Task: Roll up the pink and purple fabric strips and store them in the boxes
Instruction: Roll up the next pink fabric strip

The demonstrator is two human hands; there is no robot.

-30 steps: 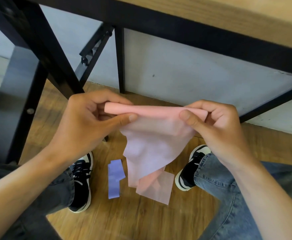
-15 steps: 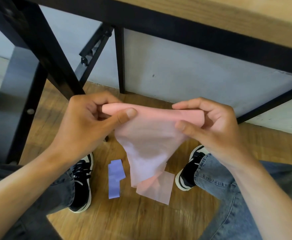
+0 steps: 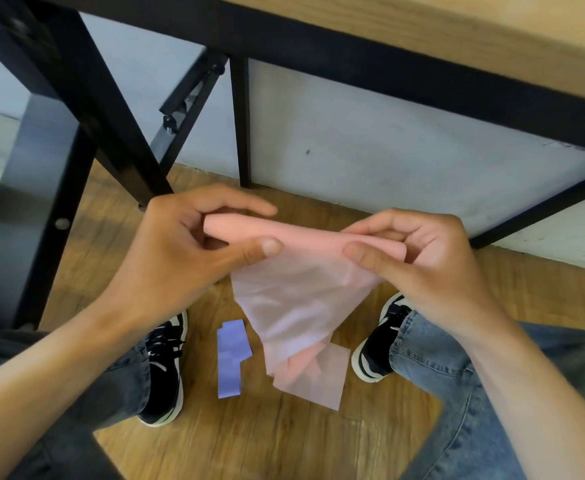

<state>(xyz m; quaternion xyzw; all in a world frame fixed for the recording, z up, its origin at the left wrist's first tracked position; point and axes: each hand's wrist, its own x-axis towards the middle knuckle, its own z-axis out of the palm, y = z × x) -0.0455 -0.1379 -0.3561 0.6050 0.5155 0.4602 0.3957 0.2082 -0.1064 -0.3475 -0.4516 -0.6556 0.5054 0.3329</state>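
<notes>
Wooden plank floor (image 3: 284,445), light brown, lying under a black-framed table. Lying on it: one purple fabric strip (image 3: 230,358), flat between the two feet; the loose lower end of the pink fabric strip (image 3: 313,375), resting just right of the purple one, apart from it; two black-and-white sneakers (image 3: 164,372), one standing either side of the strips; black table legs (image 3: 242,123) standing on the boards near the wall

Pink fabric strip (image 3: 301,299): upper end rolled into a horizontal tube, loose tail hanging to the floor. Purple fabric strip (image 3: 230,358): flat on the floor beside that tail.
</notes>
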